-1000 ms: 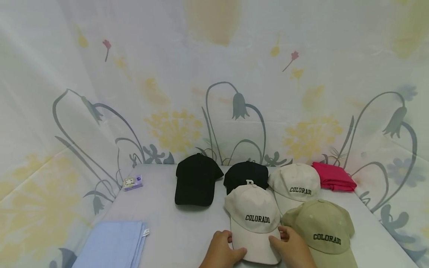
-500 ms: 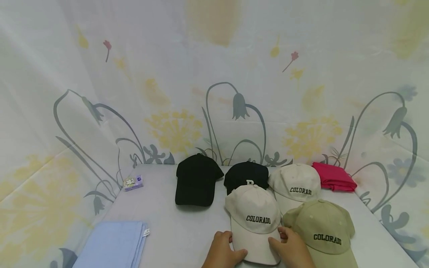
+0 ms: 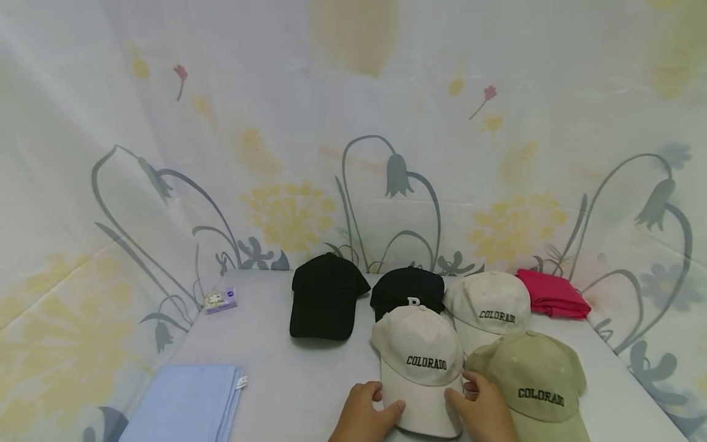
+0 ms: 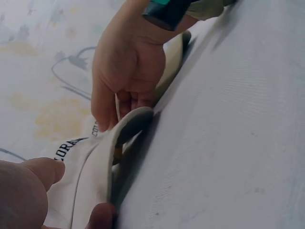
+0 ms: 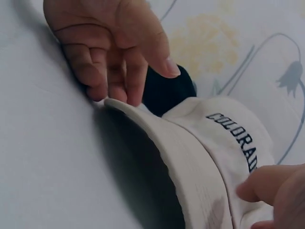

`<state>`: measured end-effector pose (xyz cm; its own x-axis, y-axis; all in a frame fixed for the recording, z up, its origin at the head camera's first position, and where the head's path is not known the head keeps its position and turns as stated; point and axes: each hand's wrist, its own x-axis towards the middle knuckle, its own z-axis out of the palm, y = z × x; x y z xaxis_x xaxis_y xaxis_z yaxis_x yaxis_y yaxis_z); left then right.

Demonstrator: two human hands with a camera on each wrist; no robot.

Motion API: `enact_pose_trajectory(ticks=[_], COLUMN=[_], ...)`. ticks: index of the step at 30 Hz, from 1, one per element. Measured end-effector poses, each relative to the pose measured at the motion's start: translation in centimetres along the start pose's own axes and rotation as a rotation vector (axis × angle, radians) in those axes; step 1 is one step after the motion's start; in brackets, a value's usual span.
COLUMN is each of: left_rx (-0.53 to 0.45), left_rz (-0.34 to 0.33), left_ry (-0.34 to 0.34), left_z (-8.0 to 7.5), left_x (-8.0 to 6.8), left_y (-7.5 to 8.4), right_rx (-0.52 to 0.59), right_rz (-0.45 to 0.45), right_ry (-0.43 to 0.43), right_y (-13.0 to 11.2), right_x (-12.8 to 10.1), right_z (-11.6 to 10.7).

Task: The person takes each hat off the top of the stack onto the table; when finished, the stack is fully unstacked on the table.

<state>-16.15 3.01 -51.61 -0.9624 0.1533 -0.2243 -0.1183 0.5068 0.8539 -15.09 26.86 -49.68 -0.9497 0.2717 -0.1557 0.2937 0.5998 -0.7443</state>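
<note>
An off-white baseball cap point(image 3: 418, 336) lettered COLORADO lies brim toward me, between my two hands. At the brim's left edge is my left hand point(image 3: 366, 416); the right wrist view shows its fingertips at the edge and its thumb point(image 5: 164, 62) raised over the brim, apart from it. My right hand point(image 3: 488, 410) holds the brim's right side, thumb on top, with its fingers point(image 4: 125, 101) at the edge and partly hidden by the brim. Close beside the right hand lies a khaki COLORADO cap point(image 3: 533, 362). A navy cap point(image 3: 405, 285) lies just behind the off-white one.
A second off-white COLORADO cap point(image 3: 488, 298) and a folded pink cloth point(image 3: 552, 294) are at the back right. A black cap point(image 3: 326, 301) lies left of the navy one. Farther left are a small purple packet point(image 3: 221, 301) and a folded blue cloth point(image 3: 185, 399). Patterned fabric surrounds the table.
The view has shifted very slightly. Both hands stay at the off-white cap's brim, and the caps keep their places.
</note>
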Motion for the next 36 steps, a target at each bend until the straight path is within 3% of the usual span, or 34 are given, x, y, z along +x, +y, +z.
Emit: enact_pose_trajectory(ticks=[3, 8, 13, 20, 27, 36], left_rx=[-0.01, -0.019, -0.032, -0.014, 0.003, -0.048], left_rz=[-0.027, -0.024, 0.042, 0.162, 0.139, 0.081], left_ry=[0.007, 0.096, 0.187, 0.282, 0.395, 0.544], left_z=[-0.7, -2.8, -5.4, -8.4, -11.5, -14.3], left_x=[-0.1, 0.1, 0.1, 0.8, 1.7, 3.3], left_y=[0.1, 0.1, -0.8, -2.0, -2.8, -4.0], right_rx=[0.02, 0.12, 0.204, 0.268, 0.366, 0.419], right_rz=[0.013, -0.033, -0.102, -0.208, -0.237, -0.235], right_ry=[0.05, 0.154, 0.181, 0.084, -0.059, -0.113], right_y=[-0.6, -2.8, -5.0, -8.3, -10.8, -12.9], right_x=[-0.3, -1.3, -2.4, -2.5, -2.1, -0.5], right_z=[0.0, 0.8, 2.5, 4.1, 6.0, 8.5])
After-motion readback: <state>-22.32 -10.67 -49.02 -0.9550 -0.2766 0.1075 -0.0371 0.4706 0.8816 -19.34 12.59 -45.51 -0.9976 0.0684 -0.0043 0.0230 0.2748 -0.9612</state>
